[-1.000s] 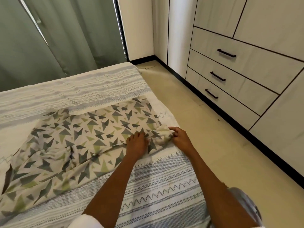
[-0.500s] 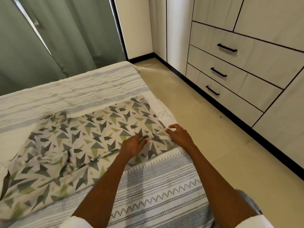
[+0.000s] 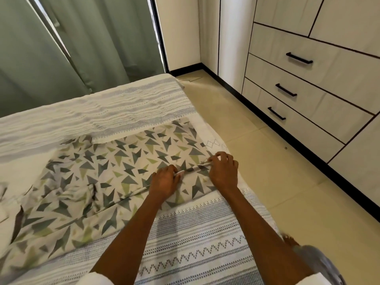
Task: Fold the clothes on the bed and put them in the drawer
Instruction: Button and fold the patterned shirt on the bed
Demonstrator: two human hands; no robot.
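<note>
Head view. A garment (image 3: 115, 171) with a grey-and-green triangle print lies spread flat on the bed (image 3: 195, 243), over a striped and zigzag-patterned bedspread. Its near right part is by the bed's right edge; the rest runs left and toward the camera, wrinkled in the middle.

Left hand (image 3: 164, 182) — fingers curled, grip closed on a raised fold of the garment, knuckles up. Right hand (image 3: 223, 171) — fingers bent, pinching the same fold just to the right, near the bed's edge. Between the two hands the fold stands up as a narrow ridge, pulled taut. Both forearms reach in from the lower frame; white sleeves show at the bottom edge.

Right of the bed: pale tiled floor, then a wardrobe with three drawers (image 3: 304, 95) stacked one above another, each with a black bar handle, all closed. The drawers are well apart from the garment. Green curtains (image 3: 72, 42) hang behind the bed's far end.
</note>
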